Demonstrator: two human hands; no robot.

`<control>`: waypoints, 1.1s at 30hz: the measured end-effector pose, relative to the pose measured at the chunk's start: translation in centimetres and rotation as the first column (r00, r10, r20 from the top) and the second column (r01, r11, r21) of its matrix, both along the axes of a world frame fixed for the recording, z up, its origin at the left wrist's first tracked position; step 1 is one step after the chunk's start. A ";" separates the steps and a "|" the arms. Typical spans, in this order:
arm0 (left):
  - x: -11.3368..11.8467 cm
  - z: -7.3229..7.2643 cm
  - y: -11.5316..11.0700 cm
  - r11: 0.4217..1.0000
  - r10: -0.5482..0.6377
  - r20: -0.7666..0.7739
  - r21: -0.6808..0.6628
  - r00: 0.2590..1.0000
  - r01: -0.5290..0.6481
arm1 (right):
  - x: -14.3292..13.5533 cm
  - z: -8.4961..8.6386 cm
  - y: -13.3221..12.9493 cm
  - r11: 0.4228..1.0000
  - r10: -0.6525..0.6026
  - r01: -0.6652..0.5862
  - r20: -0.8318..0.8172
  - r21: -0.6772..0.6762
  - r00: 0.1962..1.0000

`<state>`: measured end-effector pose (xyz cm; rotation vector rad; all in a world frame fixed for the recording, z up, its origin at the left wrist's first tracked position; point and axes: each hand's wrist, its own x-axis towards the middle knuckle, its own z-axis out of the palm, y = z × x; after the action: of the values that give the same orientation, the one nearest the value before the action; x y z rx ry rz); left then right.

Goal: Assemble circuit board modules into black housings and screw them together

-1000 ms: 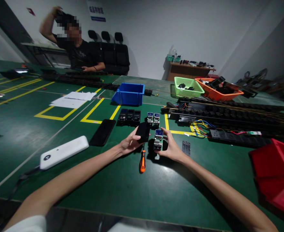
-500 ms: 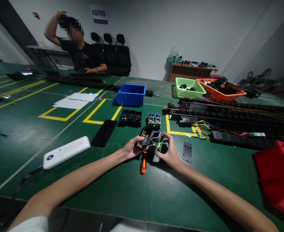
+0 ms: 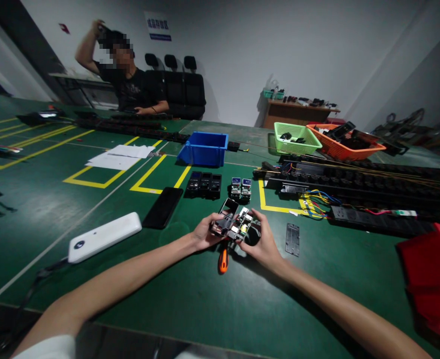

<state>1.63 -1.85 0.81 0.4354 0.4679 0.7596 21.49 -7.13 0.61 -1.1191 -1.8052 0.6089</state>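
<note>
My left hand is closed around a black plastic housing, its open side facing up. Close beside it, my right hand grips a circuit board by its edges between thumb and fingers. White and yellow parts show on the board. Below both hands lies a screwdriver with an orange handle; its tip is hidden. A flat black cover rests to the right of my right hand. Just beyond the hands stand two small circuit boards with screens and several black cased units.
A black phone and a white power bank with a cable lie to the left. Farther back are a blue bin, a green basket and an orange basket. Black rails with wires and a red bin occupy the right. A person sits across the table.
My right hand has turned the circuit board, so its components face up and its screen no longer shows. The housing in my left hand is tilted a little differently. The view has shifted slightly.
</note>
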 end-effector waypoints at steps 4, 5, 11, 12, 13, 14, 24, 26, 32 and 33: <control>0.4 0.6 -0.1 0.993 0.091 0.080 0.071 0.993 -0.096 | -0.2 0.0 -0.7 0.998 0.004 -0.019 -0.224 -0.063 0.975; 0.5 0.7 -0.1 0.986 0.139 0.082 0.076 0.987 -0.145 | -0.2 0.1 -0.9 0.996 0.015 -0.036 -0.263 -0.077 0.965; 0.4 0.5 0.2 0.965 0.263 -0.001 -0.006 0.965 -0.263 | -0.5 -0.4 -1.8 0.987 0.057 -0.110 -0.388 -0.117 0.920; 0.6 0.4 0.2 0.965 0.261 -0.014 -0.010 0.965 -0.261 | -0.6 -0.6 -1.7 0.988 0.055 -0.108 -0.400 -0.110 0.915; 0.8 0.4 0.1 0.966 0.258 -0.027 -0.012 0.966 -0.258 | -0.6 -0.6 -1.7 0.990 0.047 -0.099 -0.410 -0.105 0.911; 1.1 0.3 0.0 0.967 0.252 -0.039 -0.016 0.967 -0.253 | -0.6 -0.7 -1.6 0.991 0.033 -0.084 -0.416 -0.103 0.909; 2.4 1.2 -0.8 0.982 0.188 -0.048 -0.015 0.981 -0.189 | -0.5 -0.5 -1.5 0.995 -0.001 -0.043 -0.438 -0.092 0.899; 1.7 1.2 -1.1 0.980 0.197 -0.035 -0.014 0.980 -0.198 | -0.4 -0.6 -1.5 0.996 -0.006 -0.035 -0.434 -0.086 0.901; 0.4 0.8 -4.0 0.953 0.300 -0.101 -0.007 0.948 -0.303 | -0.4 -0.6 -1.5 0.996 -0.029 -0.010 -0.427 -0.089 0.904; 0.4 0.8 -4.6 0.954 0.298 -0.139 0.009 0.945 -0.299 | -0.4 -0.6 -1.5 0.996 -0.030 -0.008 -0.425 -0.087 0.905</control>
<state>2.04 -6.44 1.57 0.4116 0.6787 1.0231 21.06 -8.60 -0.02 -0.9613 -1.4040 0.8602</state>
